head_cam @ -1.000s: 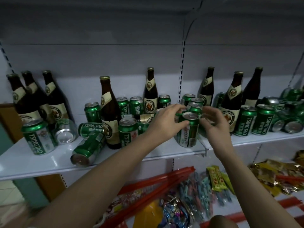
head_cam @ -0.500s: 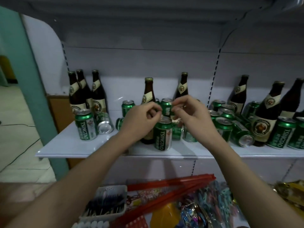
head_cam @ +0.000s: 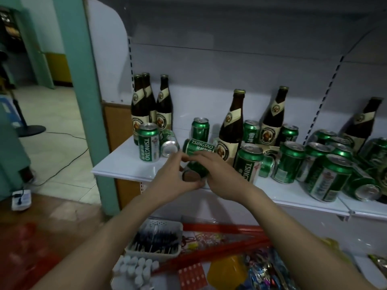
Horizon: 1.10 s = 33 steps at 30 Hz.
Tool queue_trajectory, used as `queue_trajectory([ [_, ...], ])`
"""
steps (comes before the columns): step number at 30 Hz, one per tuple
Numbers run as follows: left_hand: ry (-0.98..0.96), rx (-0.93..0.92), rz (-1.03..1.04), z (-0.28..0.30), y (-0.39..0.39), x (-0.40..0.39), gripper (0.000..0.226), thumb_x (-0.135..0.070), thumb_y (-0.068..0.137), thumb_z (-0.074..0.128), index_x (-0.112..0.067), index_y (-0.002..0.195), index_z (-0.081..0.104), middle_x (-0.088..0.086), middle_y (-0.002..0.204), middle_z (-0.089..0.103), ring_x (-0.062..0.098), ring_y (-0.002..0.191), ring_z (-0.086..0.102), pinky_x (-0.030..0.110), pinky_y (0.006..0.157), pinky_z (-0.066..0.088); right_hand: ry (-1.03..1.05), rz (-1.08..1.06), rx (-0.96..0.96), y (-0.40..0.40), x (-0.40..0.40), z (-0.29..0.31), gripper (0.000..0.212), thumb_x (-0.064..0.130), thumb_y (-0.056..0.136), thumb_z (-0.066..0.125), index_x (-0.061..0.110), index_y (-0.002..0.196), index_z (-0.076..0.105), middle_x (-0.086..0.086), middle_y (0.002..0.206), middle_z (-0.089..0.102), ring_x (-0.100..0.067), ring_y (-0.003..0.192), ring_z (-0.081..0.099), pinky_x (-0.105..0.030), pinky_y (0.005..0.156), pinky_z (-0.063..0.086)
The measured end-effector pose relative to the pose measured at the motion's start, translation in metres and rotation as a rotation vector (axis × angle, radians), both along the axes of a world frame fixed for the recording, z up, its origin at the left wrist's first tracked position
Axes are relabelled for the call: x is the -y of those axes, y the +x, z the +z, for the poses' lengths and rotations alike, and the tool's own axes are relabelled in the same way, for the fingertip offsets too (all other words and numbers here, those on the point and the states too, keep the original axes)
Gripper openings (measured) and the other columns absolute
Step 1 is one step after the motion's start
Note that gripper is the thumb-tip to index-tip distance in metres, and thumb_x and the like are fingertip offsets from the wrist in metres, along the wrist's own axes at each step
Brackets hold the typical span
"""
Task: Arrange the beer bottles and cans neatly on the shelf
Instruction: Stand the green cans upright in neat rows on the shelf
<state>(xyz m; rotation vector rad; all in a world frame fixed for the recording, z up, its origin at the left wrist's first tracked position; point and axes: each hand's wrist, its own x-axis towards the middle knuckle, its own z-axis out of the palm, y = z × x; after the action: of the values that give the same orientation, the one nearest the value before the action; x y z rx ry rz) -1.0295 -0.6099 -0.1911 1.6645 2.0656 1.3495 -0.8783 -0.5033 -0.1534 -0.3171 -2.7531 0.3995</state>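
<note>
While both forearms reach in from six o'clock, the left hand (head_cam: 176,176) and the right hand (head_cam: 222,174) close their fingers round one tipped green aluminium beer can (head_cam: 195,168), its base facing the camera, at the front edge of the white metal shelf (head_cam: 125,170). Just behind it, at twelve o'clock, a green Tsingtao can lying on its side (head_cam: 199,145) rests. At ten o'clock an upright green Tsingtao can (head_cam: 148,142) stands, with three dark brown glass beer bottles (head_cam: 150,101) farther back. At two o'clock, more green cans crowd round a tall brown bottle (head_cam: 231,126).
</note>
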Motion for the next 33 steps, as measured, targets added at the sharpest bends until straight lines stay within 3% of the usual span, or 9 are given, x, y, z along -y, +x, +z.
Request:
queue_trajectory([
  [2, 0.034, 0.04, 0.0, -0.007, 0.002, -0.002, 0.076, -0.052, 0.059, 0.087, -0.034, 0.119, 0.044, -0.013, 0.117, 0.052, 0.003, 0.099, 0.058, 0.038, 0.081, 0.056, 0.03, 0.003, 0.009, -0.005, -0.003, -0.008, 0.074, -0.01, 0.083, 0.056, 0.016, 0.15, 0.04, -0.005, 0.155, 0.035, -0.02, 0.144, 0.024, -0.035, 0.12, 0.022],
  [7, 0.099, 0.066, 0.049, -0.019, 0.0, -0.007, 0.077, -0.04, 0.058, 0.091, -0.037, 0.117, 0.042, -0.019, 0.109, 0.054, 0.007, 0.099, 0.059, 0.03, 0.083, 0.055, 0.059, -0.014, -0.057, -0.012, -0.01, -0.027, 0.077, -0.002, 0.084, 0.07, 0.019, 0.151, 0.038, -0.001, 0.157, 0.035, -0.015, 0.145, 0.019, -0.021, 0.114, 0.009],
  [13, 0.2, 0.133, 0.024, -0.025, -0.004, -0.002, 0.083, -0.034, 0.062, 0.086, -0.05, 0.125, 0.034, -0.042, 0.111, 0.053, -0.021, 0.106, 0.051, 0.001, 0.082, 0.043, 0.051, -0.027, -0.18, -0.015, -0.01, -0.03, 0.071, 0.005, 0.081, 0.077, 0.011, 0.145, 0.046, -0.005, 0.146, 0.049, -0.022, 0.139, 0.033, -0.041, 0.114, 0.033],
  [16, 0.275, 0.186, 0.009, -0.025, -0.01, -0.001, 0.074, -0.031, 0.065, 0.085, -0.043, 0.125, 0.043, -0.028, 0.12, 0.057, -0.01, 0.115, 0.053, 0.007, 0.092, 0.044, 0.032, -0.015, -0.229, -0.018, -0.012, -0.025, 0.066, 0.006, 0.082, 0.075, 0.012, 0.142, 0.047, -0.002, 0.141, 0.051, -0.02, 0.132, 0.04, -0.042, 0.107, 0.039],
  [20, 0.337, 0.356, -0.043, -0.007, -0.013, -0.001, 0.07, -0.043, 0.062, 0.084, -0.034, 0.122, 0.049, -0.013, 0.123, 0.063, -0.002, 0.118, 0.056, 0.02, 0.095, 0.05, -0.345, -0.006, -0.255, -0.021, -0.007, -0.019, 0.066, 0.017, 0.092, 0.069, 0.024, 0.147, 0.034, 0.016, 0.14, 0.045, 0.005, 0.125, 0.043, -0.018, 0.105, 0.037],
  [24, 0.341, 0.446, -0.142, 0.008, -0.017, -0.001, 0.06, -0.04, 0.07, 0.085, -0.033, 0.12, 0.054, -0.009, 0.124, 0.065, 0.005, 0.12, 0.058, 0.028, 0.095, 0.054, -0.647, -0.011, -0.379, -0.022, 0.0, -0.019, 0.055, 0.018, 0.095, 0.066, 0.025, 0.143, 0.039, 0.01, 0.138, 0.054, -0.006, 0.128, 0.052, -0.031, 0.108, 0.045],
  [27, 0.282, 0.401, -0.202, 0.012, -0.017, 0.003, 0.066, -0.04, 0.069, 0.082, -0.048, 0.128, 0.052, -0.011, 0.128, 0.061, 0.01, 0.12, 0.058, 0.024, 0.089, 0.053, -0.78, 0.006, -0.453, -0.021, 0.007, -0.014, 0.04, 0.019, 0.099, 0.059, 0.024, 0.136, 0.048, 0.007, 0.129, 0.063, -0.006, 0.118, 0.061, -0.025, 0.095, 0.053],
  [30, 0.251, 0.381, -0.226, 0.014, -0.017, 0.008, 0.076, -0.038, 0.067, 0.084, -0.067, 0.126, 0.046, -0.01, 0.127, 0.062, 0.01, 0.119, 0.059, 0.022, 0.089, 0.052, -0.828, 0.009, -0.484, -0.018, 0.011, -0.007, 0.029, 0.022, 0.099, 0.057, 0.03, 0.127, 0.054, 0.009, 0.12, 0.068, -0.004, 0.109, 0.066, -0.023, 0.087, 0.055],
  [33, 0.275, 0.386, -0.214, 0.018, -0.015, 0.009, 0.081, -0.037, 0.068, 0.085, -0.062, 0.133, 0.044, -0.01, 0.122, 0.066, 0.014, 0.113, 0.064, 0.024, 0.087, 0.054, -0.808, 0.027, -0.485, -0.015, 0.014, 0.0, 0.031, 0.029, 0.098, 0.057, 0.028, 0.129, 0.055, 0.008, 0.122, 0.068, -0.007, 0.112, 0.065, -0.03, 0.094, 0.055],
])
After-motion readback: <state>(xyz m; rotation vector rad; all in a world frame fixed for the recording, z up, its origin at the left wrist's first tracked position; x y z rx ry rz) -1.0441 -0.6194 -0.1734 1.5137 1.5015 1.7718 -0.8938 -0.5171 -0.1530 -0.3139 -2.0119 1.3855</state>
